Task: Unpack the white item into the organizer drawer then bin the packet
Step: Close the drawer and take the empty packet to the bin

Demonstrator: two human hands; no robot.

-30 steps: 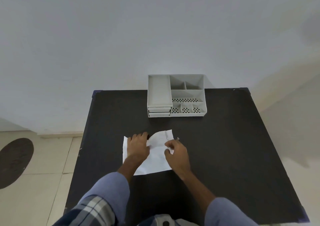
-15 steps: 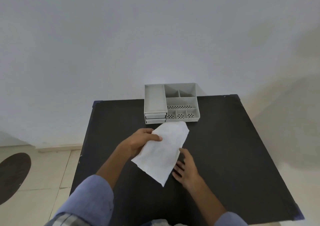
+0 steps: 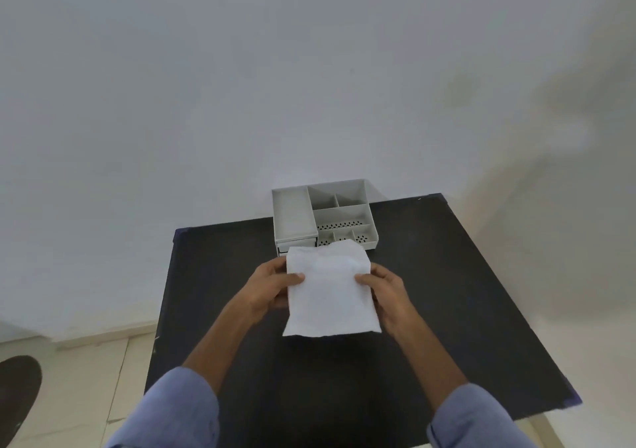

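A white packet (image 3: 328,292) is held up above the black table (image 3: 464,310), roughly upright and facing me. My left hand (image 3: 272,286) grips its left edge and my right hand (image 3: 385,289) grips its right edge, thumbs on the front. What is inside the packet is hidden. Behind it, at the table's far edge against the wall, stands the grey organizer (image 3: 323,217) with open top compartments and small drawers (image 3: 296,244) at its lower left, shut. The packet's top edge covers part of the organizer's front.
A white wall rises right behind the organizer. Tiled floor (image 3: 86,379) lies to the left of the table, with a dark round mat (image 3: 17,389) at the far left edge. No bin is in view.
The packet was lying on the table, then my left hand lifted it. My right hand has come off the table and taken its right edge; it now hangs squarely between both hands.
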